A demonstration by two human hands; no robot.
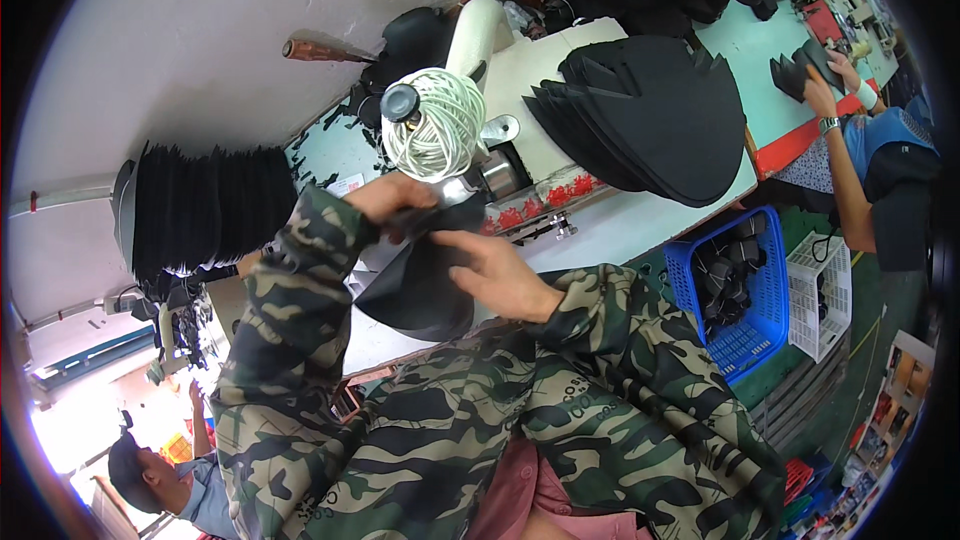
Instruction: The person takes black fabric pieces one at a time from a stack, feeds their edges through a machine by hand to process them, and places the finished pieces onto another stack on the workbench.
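A curved, thin black sheet piece (415,290) lies bent between my hands at the front of a cream-coloured machine (476,38). My left hand (392,200) is closed on its far edge, close to the machine's metal head (455,190); some of its fingertips are hidden. From the right, my right hand (505,275) grips the piece's upper side, index finger pointing toward the left hand. Just beyond, a coil of white cord (435,130) sits by the machine under a dark round knob (400,102).
A fanned stack of black pieces (655,120) rests right of the machine; another black stack (210,210) stands left. A screwdriver (325,50) lies by the wall. Blue basket (755,340) and white crate (820,300) stand on the floor. One co-worker (850,160) handles black pieces; another person (170,480) is lower left.
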